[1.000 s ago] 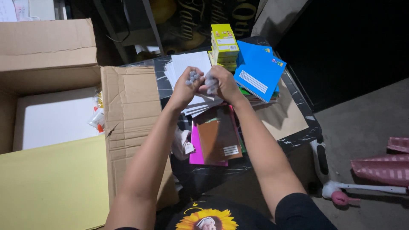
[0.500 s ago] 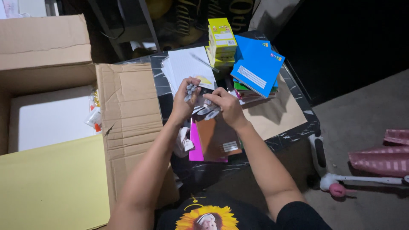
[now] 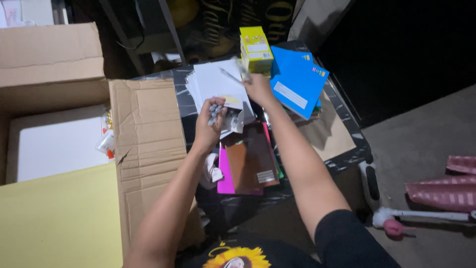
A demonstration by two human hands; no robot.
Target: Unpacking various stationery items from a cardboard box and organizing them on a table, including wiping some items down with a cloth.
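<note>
My left hand (image 3: 210, 124) is closed around a bunch of thin silvery pens (image 3: 215, 113), held above a dark marbled table (image 3: 342, 159). My right hand (image 3: 258, 87) reaches farther out and pinches a single thin pen (image 3: 239, 70) over a stack of white paper sheets (image 3: 213, 82). Below the hands lie a brown notebook (image 3: 250, 159) on a pink one (image 3: 225, 173). A torn clear wrapper (image 3: 238, 119) hangs by my left hand.
A blue notebook stack (image 3: 297, 84) and a yellow-green small box (image 3: 255, 47) sit at the table's far side. An open cardboard box (image 3: 139, 144) with white and yellow sheets (image 3: 54, 223) stands at left. A pink scooter (image 3: 436, 198) lies on the floor at right.
My hands were together on the pen bundle. Now they have parted: the right hand has moved up and away toward the white sheets with one pen, the left keeps the bunch.
</note>
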